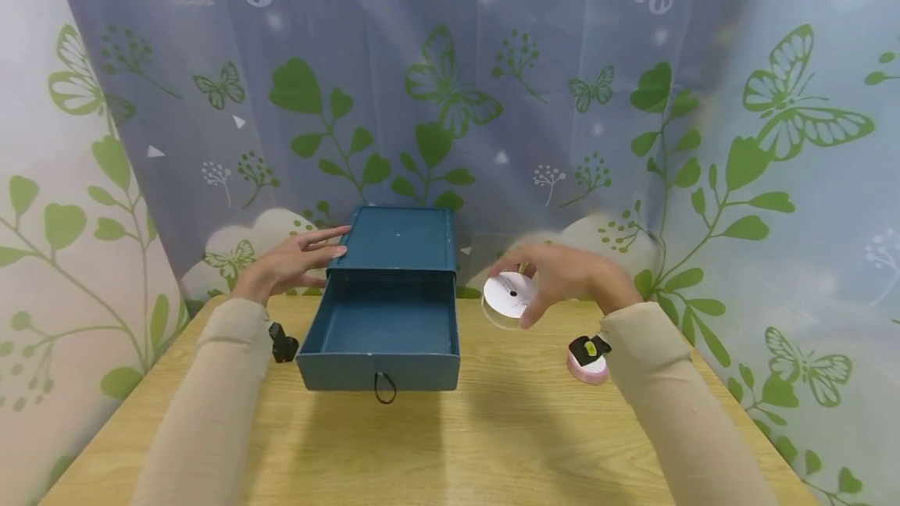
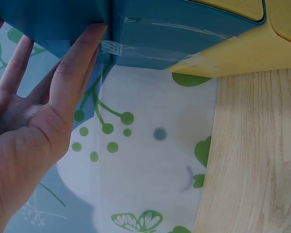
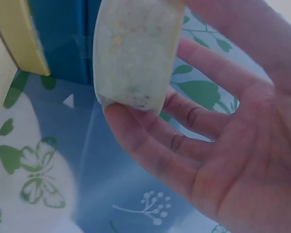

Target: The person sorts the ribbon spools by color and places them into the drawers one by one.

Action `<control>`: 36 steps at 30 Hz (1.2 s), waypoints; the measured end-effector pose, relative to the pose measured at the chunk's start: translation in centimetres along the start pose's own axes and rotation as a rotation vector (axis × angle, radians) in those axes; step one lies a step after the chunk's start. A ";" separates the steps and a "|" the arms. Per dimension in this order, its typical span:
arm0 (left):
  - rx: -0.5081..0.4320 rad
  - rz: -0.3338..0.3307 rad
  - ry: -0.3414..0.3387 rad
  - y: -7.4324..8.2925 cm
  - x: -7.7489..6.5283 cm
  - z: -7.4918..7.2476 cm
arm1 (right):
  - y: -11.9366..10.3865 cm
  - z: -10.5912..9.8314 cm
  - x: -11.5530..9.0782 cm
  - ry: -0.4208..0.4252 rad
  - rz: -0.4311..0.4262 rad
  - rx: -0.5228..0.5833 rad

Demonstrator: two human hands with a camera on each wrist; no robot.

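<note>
Worktop point(image 1: 394, 455): light wood grain stretches in front of the drawer to the bottom of the head view; its side edges slant inward going back.
Drawer point(image 1: 378, 374): blue, slid out toward the person, front wall nearest, with a black cord loop point(image 1: 384, 389) hanging from it; its floor shows between the side walls, open from above.
Right margin: a pink-rimmed roll point(image 1: 587, 373) lies beside the right sleeve point(image 1: 650, 338), a black-and-yellow item point(image 1: 585, 348) on top.
Left margin: a black object point(image 1: 283, 343) sits between the left sleeve point(image 1: 221, 365) and the drawer, near both.
Spool point(image 1: 509, 293): right of the drawer and apart from it, in the right hand; round white face with a dark centre hole and small print, rim pale and translucent.
Right hand point(image 1: 562, 276): reaches in from the right, fingers and thumb curved round the spool's rim, gripping it.
Left hand point(image 1: 288, 260): fingers spread and nearly straight, tips touching the left side of the blue shell point(image 1: 402, 236), gripping nothing.
Curtain point(image 1: 450, 92): printed with butterflies and leaves, rises behind the shell.
</note>
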State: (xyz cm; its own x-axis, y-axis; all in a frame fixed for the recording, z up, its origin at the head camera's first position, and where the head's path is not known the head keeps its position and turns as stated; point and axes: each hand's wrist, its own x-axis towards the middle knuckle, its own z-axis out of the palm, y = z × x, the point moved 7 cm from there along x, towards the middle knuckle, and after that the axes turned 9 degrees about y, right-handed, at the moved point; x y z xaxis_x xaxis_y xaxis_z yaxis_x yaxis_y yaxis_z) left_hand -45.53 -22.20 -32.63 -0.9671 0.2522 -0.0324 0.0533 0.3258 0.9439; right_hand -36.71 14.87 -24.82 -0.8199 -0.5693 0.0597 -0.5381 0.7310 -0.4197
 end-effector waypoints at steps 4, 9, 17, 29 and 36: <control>0.000 -0.001 -0.002 0.0 0.0 0.1 | -1.1 -0.4 0.3 -0.015 -0.030 -0.038; 0.000 0.001 -0.010 -0.1 0.0 0.1 | -2.1 -0.7 0.9 -0.039 -0.009 -0.066; -0.005 0.004 -0.008 -0.2 0.0 0.1 | -5.1 -0.8 2.2 -0.054 -0.065 -0.106; -0.011 0.011 -0.014 -0.2 0.2 0.0 | -8.5 0.2 4.1 -0.100 -0.101 -0.133; -0.010 0.005 -0.013 -0.1 0.1 -0.1 | -9.9 0.4 5.2 -0.114 -0.114 -0.183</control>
State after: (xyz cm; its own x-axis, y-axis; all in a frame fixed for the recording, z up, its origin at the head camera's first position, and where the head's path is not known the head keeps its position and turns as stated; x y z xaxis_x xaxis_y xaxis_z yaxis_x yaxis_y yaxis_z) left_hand -45.65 -22.28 -32.69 -0.9635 0.2657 -0.0322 0.0554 0.3156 0.9473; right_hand -35.54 4.53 -20.66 -0.7299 -0.6835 -0.0097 -0.6611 0.7094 -0.2445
